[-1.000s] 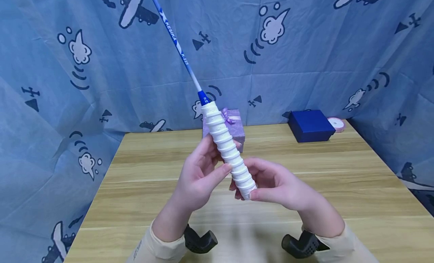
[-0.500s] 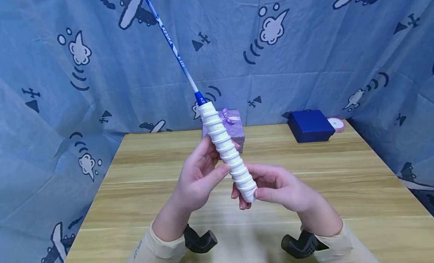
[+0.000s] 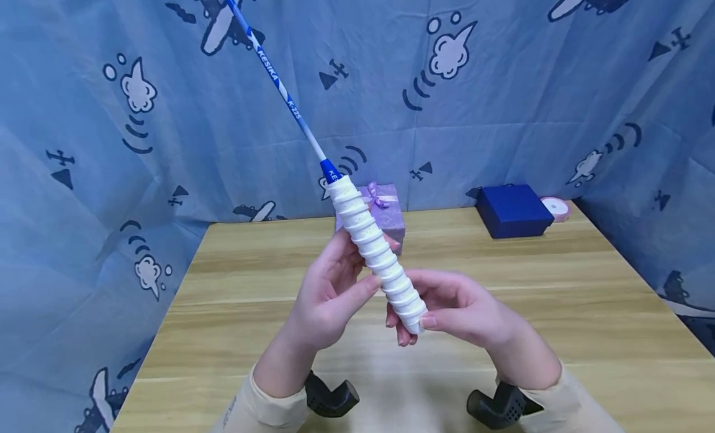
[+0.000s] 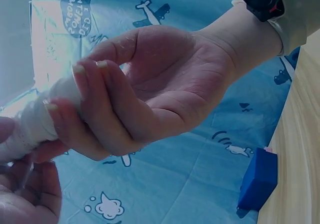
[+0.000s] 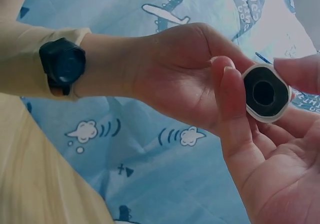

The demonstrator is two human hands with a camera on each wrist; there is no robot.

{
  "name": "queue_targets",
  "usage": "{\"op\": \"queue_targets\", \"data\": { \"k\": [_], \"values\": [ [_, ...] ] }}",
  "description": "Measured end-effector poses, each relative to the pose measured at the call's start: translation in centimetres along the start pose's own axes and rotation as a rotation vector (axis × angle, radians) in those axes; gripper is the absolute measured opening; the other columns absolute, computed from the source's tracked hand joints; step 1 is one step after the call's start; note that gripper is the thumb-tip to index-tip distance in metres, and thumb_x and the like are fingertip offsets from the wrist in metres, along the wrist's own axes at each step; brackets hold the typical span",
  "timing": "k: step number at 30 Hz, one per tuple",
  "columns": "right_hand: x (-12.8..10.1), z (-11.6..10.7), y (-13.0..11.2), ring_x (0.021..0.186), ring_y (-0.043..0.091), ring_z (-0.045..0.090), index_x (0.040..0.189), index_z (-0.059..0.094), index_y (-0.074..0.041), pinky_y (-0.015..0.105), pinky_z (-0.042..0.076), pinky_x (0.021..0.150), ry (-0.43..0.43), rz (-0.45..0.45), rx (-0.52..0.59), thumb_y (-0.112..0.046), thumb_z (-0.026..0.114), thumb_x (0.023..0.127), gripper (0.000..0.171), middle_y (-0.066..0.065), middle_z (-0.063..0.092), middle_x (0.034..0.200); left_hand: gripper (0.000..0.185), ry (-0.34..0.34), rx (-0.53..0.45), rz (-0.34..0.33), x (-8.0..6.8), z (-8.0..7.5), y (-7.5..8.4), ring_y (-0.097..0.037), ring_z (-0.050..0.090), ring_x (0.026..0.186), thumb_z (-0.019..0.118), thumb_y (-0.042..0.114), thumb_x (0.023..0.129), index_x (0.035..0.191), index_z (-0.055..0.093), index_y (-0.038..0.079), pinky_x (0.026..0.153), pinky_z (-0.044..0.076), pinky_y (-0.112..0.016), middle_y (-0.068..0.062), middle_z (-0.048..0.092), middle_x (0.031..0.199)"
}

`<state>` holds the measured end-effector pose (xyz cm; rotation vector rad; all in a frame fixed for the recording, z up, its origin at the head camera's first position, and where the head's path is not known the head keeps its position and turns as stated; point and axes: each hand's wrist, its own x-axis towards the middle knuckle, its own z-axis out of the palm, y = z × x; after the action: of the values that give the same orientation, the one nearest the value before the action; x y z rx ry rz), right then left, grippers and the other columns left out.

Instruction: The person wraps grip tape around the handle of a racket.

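Observation:
A badminton racket handle (image 3: 371,244) wrapped in white ridged grip tape is held tilted above the wooden table (image 3: 558,309). Its blue shaft (image 3: 274,79) runs up and left out of the picture. My left hand (image 3: 357,278) grips the middle of the handle, thumb in front and fingers behind. My right hand (image 3: 430,312) pinches the butt end between thumb and fingers. The right wrist view shows the black butt cap (image 5: 265,92) end-on, with a white rim, and right fingers (image 5: 227,114) beside it. In the left wrist view the right hand (image 4: 165,88) curls round the white handle (image 4: 35,124).
At the table's back stand a purple gift box with a bow (image 3: 388,216), a dark blue box (image 3: 514,209) and a pink ribbon roll (image 3: 554,206). A blue cloth with aeroplane prints (image 3: 530,98) hangs behind and at both sides. Black wrist mounts (image 3: 329,396) sit on both forearms.
The shaft has leaned a little further to the left and the butt end has shifted slightly right. Both hands keep the same hold on the handle.

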<state>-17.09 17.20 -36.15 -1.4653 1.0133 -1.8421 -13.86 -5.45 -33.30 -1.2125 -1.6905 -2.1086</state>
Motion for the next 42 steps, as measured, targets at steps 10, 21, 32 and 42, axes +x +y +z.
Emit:
{"op": "queue_targets", "data": {
  "k": [10,21,32,42],
  "values": [
    [-2.0,0.5,-0.5,0.106,0.024,0.071,0.157,0.030,0.009,0.040,0.062,0.092,0.071,0.027,0.001,0.017,0.036,0.101,0.057,0.017,0.065,0.130,0.053,0.072,0.090,-0.188,-0.3,1.1,-0.2,-0.030,0.060,0.116,0.057,-0.009,0.096,0.146,0.041,-0.006,0.103,0.055,-0.034,-0.026,0.057,0.131],
    [-4.2,0.3,-1.4,0.097,0.026,0.070,0.155,0.033,0.009,0.040,0.062,0.089,0.103,0.083,-0.061,0.021,0.034,0.098,0.059,0.018,0.067,0.126,0.062,0.286,0.593,-0.136,-1.0,-0.6,0.7,-0.020,0.062,0.112,0.070,0.003,0.094,0.149,0.042,0.009,0.090,0.057,-0.030,-0.009,0.060,0.129],
    [-6.9,-0.2,-2.1,0.097,0.030,0.069,0.153,0.034,0.014,0.042,0.062,0.088,0.066,0.091,-0.043,0.024,0.031,0.094,0.060,0.020,0.067,0.126,0.042,0.129,1.276,0.400,-0.7,-2.0,1.6,-0.042,0.048,0.122,0.072,0.013,0.086,0.127,0.065,0.004,0.093,0.043,-0.054,-0.024,0.056,0.128],
    [-9.2,-0.5,-3.2,0.098,0.029,0.070,0.153,0.031,0.015,0.045,0.063,0.089,0.041,0.144,-0.049,0.023,0.029,0.095,0.059,0.023,0.066,0.125,0.042,-0.008,1.372,0.354,-1.0,-1.8,1.9,-0.036,0.055,0.124,0.082,0.021,0.085,0.123,0.072,0.008,0.114,0.033,-0.059,-0.013,0.066,0.123]
  ]
}}
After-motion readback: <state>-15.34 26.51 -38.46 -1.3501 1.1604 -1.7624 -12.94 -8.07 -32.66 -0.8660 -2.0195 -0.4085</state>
